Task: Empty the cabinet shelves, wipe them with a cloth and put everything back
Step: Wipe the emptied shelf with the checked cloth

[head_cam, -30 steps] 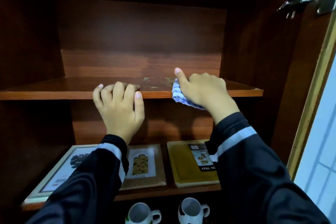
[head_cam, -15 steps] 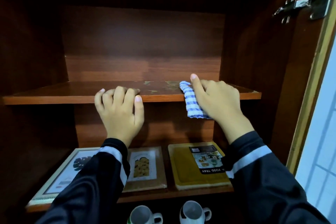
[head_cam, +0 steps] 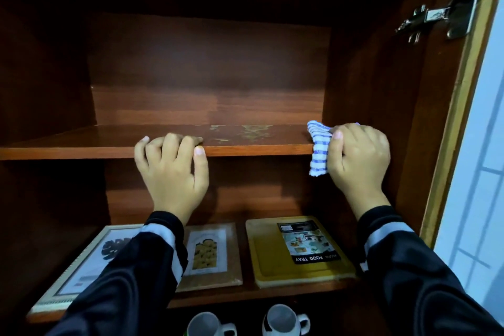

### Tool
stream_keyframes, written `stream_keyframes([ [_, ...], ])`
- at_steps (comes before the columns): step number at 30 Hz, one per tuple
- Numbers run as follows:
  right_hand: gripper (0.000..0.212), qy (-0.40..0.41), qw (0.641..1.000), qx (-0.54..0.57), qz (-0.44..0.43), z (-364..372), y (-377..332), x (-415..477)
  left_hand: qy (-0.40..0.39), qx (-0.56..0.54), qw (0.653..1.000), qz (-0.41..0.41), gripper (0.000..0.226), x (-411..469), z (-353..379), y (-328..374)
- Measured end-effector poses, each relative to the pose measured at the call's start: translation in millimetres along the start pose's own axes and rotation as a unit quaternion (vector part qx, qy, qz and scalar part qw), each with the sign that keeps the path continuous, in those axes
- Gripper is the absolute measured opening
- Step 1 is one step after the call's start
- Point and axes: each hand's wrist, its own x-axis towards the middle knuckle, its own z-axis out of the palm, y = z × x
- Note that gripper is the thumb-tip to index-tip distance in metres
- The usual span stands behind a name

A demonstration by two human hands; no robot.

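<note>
The right hand (head_cam: 357, 161) is closed round a bunched blue-and-white checked cloth (head_cam: 317, 150), thumb on top. The cloth is pressed against the right end of the dark reddish-brown wooden upper shelf (head_cam: 81, 142), draped over its front edge and hanging a little below it. The left hand (head_cam: 171, 169) grips the same edge nearer the middle, fingers curled over the top of the board and thumb flat against its front face, apparently as a brace.

The shelf's long axis runs left to right across the cabinet. A pale, patchy stain (head_cam: 245, 132) lies on the shelf top between the two hands, to the left of the cloth. The left hand is just beside the stain, but the cloth sits in the right hand, so the next stroke probably has to travel leftward and inward along the board.

The upper shelf carries no objects. On the lower shelf (head_cam: 272, 294) lie a white-framed leaf print (head_cam: 81, 262), a small brown-framed picture (head_cam: 210, 254) and a yellow food tray (head_cam: 297, 248), so that level appears not yet emptied.
</note>
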Motion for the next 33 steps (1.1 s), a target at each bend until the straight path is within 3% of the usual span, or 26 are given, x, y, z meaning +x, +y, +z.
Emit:
stream_keyframes([
  [5,0.035,0.049,0.998,-0.008,0.047,5.6,-15.6,-4.1,-0.01,0.003,1.0,-0.023,0.025,0.3,-0.9,5.0],
  [10,0.038,0.056,0.998,0.027,0.012,9.7,-49.5,-3.7,-0.031,0.002,0.999,-0.033,0.029,1.8,-5.0,7.9],
  [15,0.037,0.051,0.998,0.025,-0.035,7.6,-33.2,-3.8,-0.065,-0.01,0.998,-0.024,0.027,3.1,-16.6,10.3],
  [23,0.036,0.093,0.996,-0.004,0.019,13.7,-32.4,-2.0,-0.15,-0.033,0.988,-0.003,0.03,13.0,-34.3,0.6],
  [27,0.033,0.08,0.995,0.008,0.057,13.8,-51.5,-4.1,-0.159,-0.026,0.987,-0.01,0.031,12.2,-35.2,0.9],
  [33,0.034,0.058,0.998,0.036,0.014,15.6,-109.5,-1.4,-0.153,-0.028,0.988,-0.012,0.03,11.4,-34.4,1.7],
])
